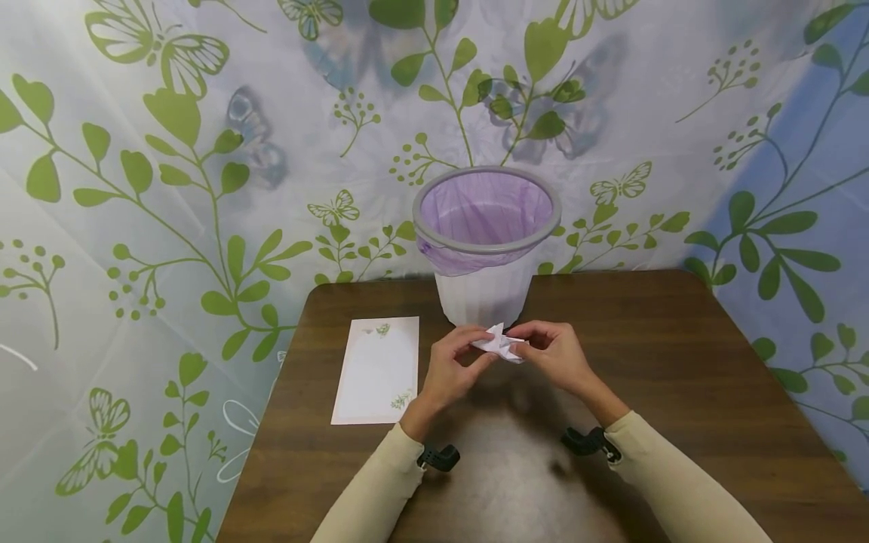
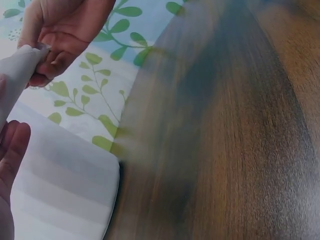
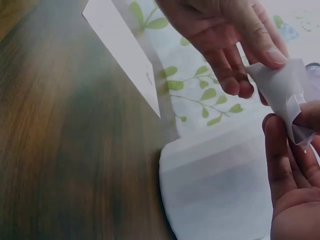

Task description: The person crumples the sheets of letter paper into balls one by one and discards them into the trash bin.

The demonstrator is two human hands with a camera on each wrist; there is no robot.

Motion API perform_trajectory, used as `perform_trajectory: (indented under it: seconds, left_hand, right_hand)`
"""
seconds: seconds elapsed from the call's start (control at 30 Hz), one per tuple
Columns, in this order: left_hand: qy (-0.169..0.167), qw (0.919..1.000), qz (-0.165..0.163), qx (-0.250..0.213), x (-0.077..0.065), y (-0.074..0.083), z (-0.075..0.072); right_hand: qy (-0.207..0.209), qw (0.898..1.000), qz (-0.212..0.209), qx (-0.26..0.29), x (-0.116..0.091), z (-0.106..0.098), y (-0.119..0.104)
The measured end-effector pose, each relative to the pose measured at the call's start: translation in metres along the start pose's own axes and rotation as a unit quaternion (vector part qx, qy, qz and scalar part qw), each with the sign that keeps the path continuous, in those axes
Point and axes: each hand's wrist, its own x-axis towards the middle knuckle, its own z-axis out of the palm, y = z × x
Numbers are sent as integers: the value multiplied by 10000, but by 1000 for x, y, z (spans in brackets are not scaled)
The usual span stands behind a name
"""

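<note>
Though half-hidden, seemingly paper (image 1: 500, 345) between hands (image 1: 453, 366)

The folded piece (image 1: 501, 343) was white paper, matt and thin-looking, fairly smooth between its creases. The printed sheet (image 1: 376, 369) looked like paper too, smooth and without shine. The bin (image 1: 483, 294) looked like white plastic, low in gloss, its wall softly fluted; its grey rim (image 1: 489, 247) looked like smooth plastic, while the lilac liner (image 1: 485, 215) was thin, wrinkled, see-through plastic film. The table (image 1: 665, 339) showed wood grain under a satin finish that turned glossy in the light. The backdrop (image 1: 271, 196) looked like printed cloth, faintly creased, and the sleeves (image 1: 679, 475) were soft, matt cloth.
</note>
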Motion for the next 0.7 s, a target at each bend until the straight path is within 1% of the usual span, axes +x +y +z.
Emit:
perform_trajectory:
  seconds: [0.2, 0.3, 0.37, 0.43, 0.57, 0.63, 0.7]
  left_hand:
    - [-31, 9998, -194, 83, -2, 2, -1]
    - [64, 9993, -332, 140, 0, 4, -2]
    - [138, 9987, -481, 106, 3, 5, -4]
    - [232, 9973, -698, 51, 5, 7, -5]
    - [457, 9914, -1226, -83, 8, 7, -9]
    - [487, 9883, -1439, -109, 8, 6, -11]
    - [402, 9870, -1551, -123, 9, 6, -12]
  right_hand:
    - [-84, 9998, -114, -151, -3, 3, -4]
    - [-85, 9996, -134, -214, -5, 6, -3]
    - [-122, 9996, -195, -189, -5, 7, -2]
    - [-212, 9993, -299, -59, -7, 7, -3]
    - [-596, 9965, -542, 239, -9, 8, -5]
    - [-737, 9951, -577, 305, -8, 8, -6]
    - [-777, 9950, -574, 270, -8, 8, -7]
